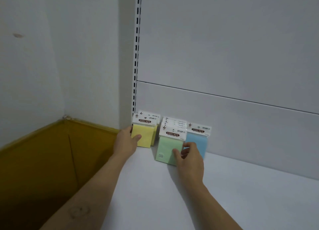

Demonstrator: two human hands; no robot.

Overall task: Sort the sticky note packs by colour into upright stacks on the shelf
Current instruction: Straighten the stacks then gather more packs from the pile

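Three upright stacks of sticky note packs stand at the back left of the white shelf [224, 195]. The yellow stack [146, 134] is leftmost, against the slotted upright. My left hand [125, 141] holds its front pack, thumb across the yellow face and fingers round the left side. The green stack [168, 147], several packs deep, stands in the middle. My right hand [189, 158] grips its front pack, thumb on the green face and fingers curled round the right edge. A blue pack [198, 140] stands to the right, partly hidden behind my right hand.
A slotted metal upright [136, 57] runs up behind the yellow stack. The shelf's white back panel [224, 109] rises right behind the packs. Left of the shelf lies a mustard-yellow floor [43, 160] below a white wall.
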